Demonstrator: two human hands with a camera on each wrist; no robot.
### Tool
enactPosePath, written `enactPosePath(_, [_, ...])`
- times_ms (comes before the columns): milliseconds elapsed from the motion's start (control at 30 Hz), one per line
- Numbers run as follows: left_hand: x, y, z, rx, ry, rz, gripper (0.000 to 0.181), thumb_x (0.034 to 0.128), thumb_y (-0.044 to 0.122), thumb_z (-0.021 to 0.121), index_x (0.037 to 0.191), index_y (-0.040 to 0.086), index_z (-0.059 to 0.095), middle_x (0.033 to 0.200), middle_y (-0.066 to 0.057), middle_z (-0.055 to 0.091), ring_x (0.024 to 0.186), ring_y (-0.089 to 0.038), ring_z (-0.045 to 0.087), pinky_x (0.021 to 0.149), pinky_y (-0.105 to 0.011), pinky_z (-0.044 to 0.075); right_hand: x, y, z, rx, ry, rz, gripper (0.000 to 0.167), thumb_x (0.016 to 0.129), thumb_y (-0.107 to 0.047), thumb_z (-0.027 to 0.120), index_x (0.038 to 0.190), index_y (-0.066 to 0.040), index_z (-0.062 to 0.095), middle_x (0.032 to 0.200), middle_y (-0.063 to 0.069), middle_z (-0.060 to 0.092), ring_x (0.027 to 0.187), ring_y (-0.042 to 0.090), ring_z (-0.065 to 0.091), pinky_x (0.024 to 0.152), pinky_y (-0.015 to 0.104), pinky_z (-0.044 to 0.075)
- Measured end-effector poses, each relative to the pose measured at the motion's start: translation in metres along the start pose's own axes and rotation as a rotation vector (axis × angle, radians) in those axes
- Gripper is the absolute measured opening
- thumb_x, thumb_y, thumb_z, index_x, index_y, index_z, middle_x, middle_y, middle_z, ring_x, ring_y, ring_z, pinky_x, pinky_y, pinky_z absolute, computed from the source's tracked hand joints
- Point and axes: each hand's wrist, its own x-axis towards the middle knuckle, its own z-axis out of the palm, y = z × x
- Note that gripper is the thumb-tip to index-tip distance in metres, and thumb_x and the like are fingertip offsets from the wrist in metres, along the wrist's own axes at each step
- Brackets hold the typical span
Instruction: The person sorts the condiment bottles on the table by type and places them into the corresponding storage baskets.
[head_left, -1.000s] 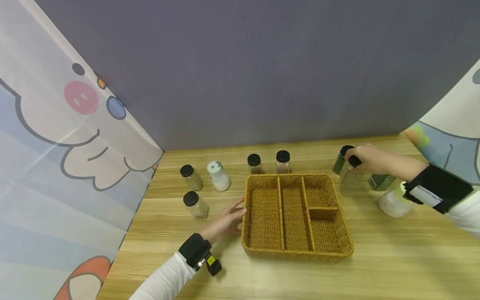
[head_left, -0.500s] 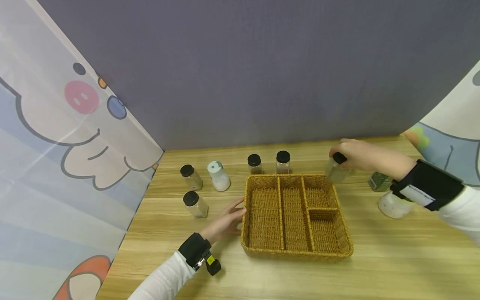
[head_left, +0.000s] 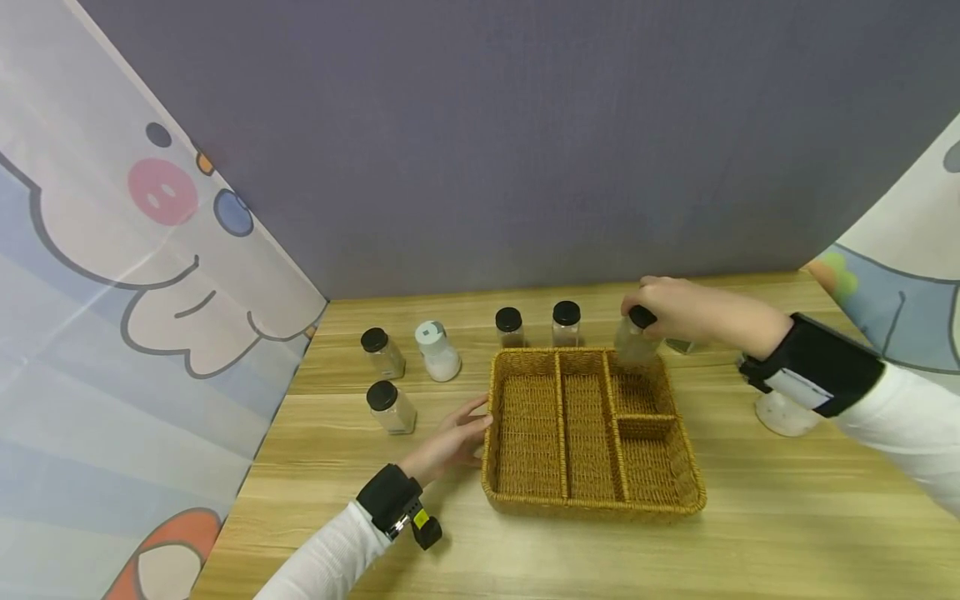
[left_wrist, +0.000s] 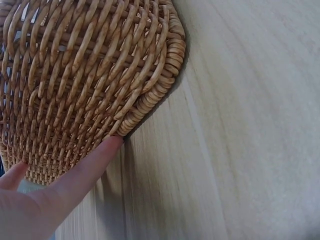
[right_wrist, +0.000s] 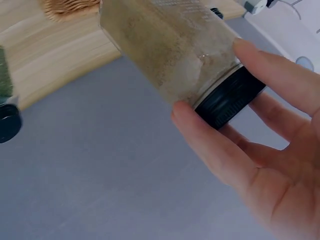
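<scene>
My right hand (head_left: 678, 310) pinches a clear jar (head_left: 634, 343) by its black-lidded end, above the back right compartment of the wicker basket (head_left: 564, 505). Up close in the right wrist view, the jar (right_wrist: 165, 45) holds pale brown powder, with thumb and fingers around its neck and lid. My left hand (head_left: 447, 446) rests against the basket's left side. Two extended fingertips touch the weave (left_wrist: 85, 75) in the left wrist view. All four basket compartments show no jar standing in them.
Two black-lidded jars (head_left: 508, 327) (head_left: 566, 323) stand behind the basket. At the left are two more (head_left: 384, 354) (head_left: 392, 408) and a pale-capped white bottle (head_left: 439, 354). A white container (head_left: 786, 414) sits under the right wrist; a green-filled jar (right_wrist: 4, 90) shows in the right wrist view.
My right hand has carried the jar left, from beside the green-filled jars to over the basket's back right corner. My left hand and the basket have stayed put.
</scene>
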Motion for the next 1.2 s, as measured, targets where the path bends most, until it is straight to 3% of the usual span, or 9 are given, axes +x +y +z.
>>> enactPosePath(133, [-0.005,0.008,0.005,0.007,0.001,-0.003,0.066,0.0899,0.032,0.050,0.142,0.010,0.016,0.136,-0.027,0.026,0.123,-0.043,0.028,0.085,-0.056,0.040,0.006,-0.012,0.001,0.014,-0.012,-0.021,0.026,0.071,0.003,0.067,0.097,-0.001,0.062,0.088,0.012,0.054,0.077,0.023,0.053,0.061,0.034,0.046])
enactPosePath(300, [-0.005,0.006,0.004,0.041,-0.002,0.003,0.071,0.0874,0.039,0.052,0.142,0.011,0.017,0.136,-0.027,0.026,0.123,-0.043,0.028,0.085,-0.057,0.040,0.014,-0.021,0.005,-0.012,-0.035,-0.050,0.024,0.072,0.002,0.066,0.095,-0.002,0.063,0.087,0.010,0.057,0.078,0.022,0.054,0.061,0.033,0.045])
enactPosePath(500, [-0.006,0.007,0.006,-0.006,0.005,0.000,0.067,0.0888,0.033,0.052,0.142,0.010,0.017,0.137,-0.028,0.024,0.124,-0.044,0.025,0.084,-0.057,0.041,0.021,-0.027,0.013,-0.030,-0.043,-0.056,0.023,0.071,0.000,0.068,0.094,-0.004,0.064,0.090,0.010,0.060,0.083,0.025,0.056,0.067,0.036,0.048])
enactPosePath(633, [-0.006,0.007,0.005,0.011,-0.001,0.006,0.069,0.0880,0.037,0.052,0.142,0.011,0.017,0.137,-0.027,0.024,0.124,-0.044,0.026,0.084,-0.057,0.041,0.025,-0.028,0.020,-0.038,-0.040,-0.066,0.025,0.072,0.000,0.068,0.096,-0.003,0.065,0.092,0.010,0.061,0.085,0.026,0.056,0.070,0.037,0.048])
enactPosePath(933, [-0.005,0.005,0.003,0.040,-0.019,0.022,0.071,0.0864,0.041,0.052,0.142,0.011,0.018,0.136,-0.028,0.025,0.123,-0.043,0.029,0.084,-0.058,0.040,0.031,-0.029,0.033,-0.012,-0.037,-0.071,0.022,0.071,0.000,0.069,0.092,-0.002,0.064,0.088,0.010,0.061,0.079,0.023,0.056,0.062,0.030,0.047])
enactPosePath(1200, [-0.007,0.010,0.007,-0.016,0.005,-0.011,0.065,0.0902,0.031,0.049,0.142,0.010,0.016,0.137,-0.028,0.024,0.124,-0.043,0.028,0.085,-0.057,0.040,0.035,-0.031,0.041,0.011,-0.072,-0.038,0.022,0.072,-0.002,0.069,0.093,-0.003,0.063,0.088,0.009,0.059,0.074,0.018,0.055,0.055,0.024,0.042])
